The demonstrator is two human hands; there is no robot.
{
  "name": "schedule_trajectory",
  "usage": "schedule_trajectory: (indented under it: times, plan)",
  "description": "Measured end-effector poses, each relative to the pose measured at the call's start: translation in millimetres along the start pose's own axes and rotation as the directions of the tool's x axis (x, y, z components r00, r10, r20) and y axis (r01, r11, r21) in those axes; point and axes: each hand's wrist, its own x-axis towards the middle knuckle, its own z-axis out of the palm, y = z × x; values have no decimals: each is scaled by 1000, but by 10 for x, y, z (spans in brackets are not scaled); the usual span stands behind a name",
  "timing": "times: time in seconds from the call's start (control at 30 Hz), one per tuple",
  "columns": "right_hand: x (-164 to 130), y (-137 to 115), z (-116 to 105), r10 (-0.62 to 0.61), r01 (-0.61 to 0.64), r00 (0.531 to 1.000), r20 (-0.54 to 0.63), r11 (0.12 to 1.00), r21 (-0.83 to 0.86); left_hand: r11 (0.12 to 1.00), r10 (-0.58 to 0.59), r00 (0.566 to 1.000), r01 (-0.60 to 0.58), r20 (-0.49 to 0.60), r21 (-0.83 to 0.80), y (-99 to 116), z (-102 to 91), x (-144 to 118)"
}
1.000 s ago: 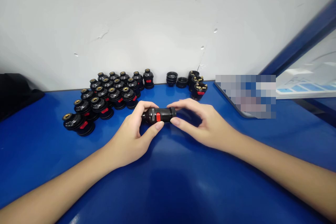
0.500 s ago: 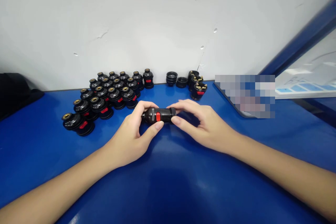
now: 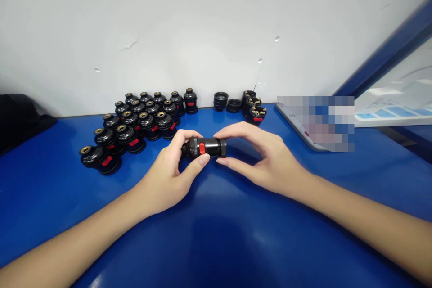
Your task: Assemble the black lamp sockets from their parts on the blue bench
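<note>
At the left edge of the frame, black fabric lies against the pale wall. Next, left of centre, a cluster of black lamp sockets stands in rough slanting rows on the blue tabletop, brass-lined necks up, many showing a red switch. The left hand comes up from the lower left, its fingers and thumb closed around the necked half of one more lamp socket, the held socket. That piece lies on its side at the centre of the frame, red switch toward the camera, ribbed end ring to the right. Behind it, near the wall, sit a threaded black collar and a lower black ring. The right hand is parted about the end ring, thumb just clear below, a fingertip at the upper side; whether that touches, I cannot tell. Beyond it are open socket bodies with brass contacts, then a partly pixelated phone, and a blue beam slanting toward the upper right.
</note>
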Motion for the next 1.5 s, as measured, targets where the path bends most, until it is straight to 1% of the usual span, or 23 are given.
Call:
schedule_trajectory:
  times: [0.07, 0.1, 0.27, 0.33, 0.4, 0.47, 0.57, 0.63, 0.7, 0.83, 0.9, 0.93, 1.0, 1.07, 1.17, 1.2, 1.27, 1.33, 1.43, 1.5]
  plan:
    - [-6, -4, 9, -48, 48, 999, -9, 999, -11, 1000, -14, 1000, 14, 2, 0, 4, -3, -1]
    - [-8, -10, 15, -45, 45, 999, -7, 999, -14, 1000, -14, 1000, 14, 2, 0, 8, -5, -1]
    - [2, -47, 26, 125, -124, 991, 46, 992, -21, 999, 43, 999, -43, 3, 21, 36, -13, 10]
    - [12, -53, 22, 129, -127, 991, 47, 991, -39, 999, 40, 999, -40, 11, 28, 38, -11, 9]
    - [16, -50, 17, 92, -91, 996, 20, 996, -13, 1000, 11, 1000, -11, 14, 18, 34, -7, 4]
    - [14, -42, 13, 28, -28, 1000, -12, 1000, 12, 1000, -25, 1000, 25, 7, 1, 28, -5, -2]
    - [0, -32, 13, -99, 98, 995, -27, 994, -53, 997, -71, 997, 71, -3, -12, 27, -6, -6]
    - [-12, -33, 19, -137, 135, 990, -20, 987, -84, 997, -76, 997, 76, 5, -7, 32, -9, -5]
    - [-22, -43, 27, -108, 108, 994, -9, 992, -64, 999, -49, 999, 49, 14, 1, 40, -11, -3]
    - [-18, -77, 30, 41, -41, 999, 16, 999, -1, 999, 37, 999, -37, 11, 13, 47, -17, -5]
    - [-7, -86, 25, 112, -112, 993, 45, 994, 10, 998, 55, 998, -56, 12, 28, 45, -19, -9]
    - [-2, -86, 22, 125, -126, 991, 54, 992, 11, 998, 54, 998, -54, 10, 32, 43, -19, -12]
    - [6, -79, 19, 96, -96, 995, 38, 995, 15, 999, 32, 999, -32, 0, 19, 41, -19, -16]
    - [8, -68, 19, 5, -5, 1000, 0, 1000, -2, 1000, -7, 1000, 7, -12, -5, 41, -19, -20]
    - [2, -61, 20, -134, 130, 990, -38, 987, -94, 997, -57, 998, 57, -8, -43, 41, -19, -21]
    - [-2, -62, 19, -163, 157, 986, -39, 980, -124, 996, -64, 998, 64, -3, -57, 40, -20, -20]
    - [-8, -66, 17, -184, 178, 983, -25, 971, -158, 995, -57, 998, 57, 2, -78, 39, -22, -17]
    - [-12, -70, 16, -147, 143, 989, -12, 976, -161, 997, -23, 1000, 23, -1, -73, 40, -23, -13]
    - [-8, -70, 14, -1, 1, 1000, 10, 996, -91, 999, 41, 999, -42, -4, -25, 49, -24, -9]
    - [1, -70, 13, 81, -80, 996, 41, 996, -36, 998, 60, 998, -60, -2, 1, 57, -24, -8]
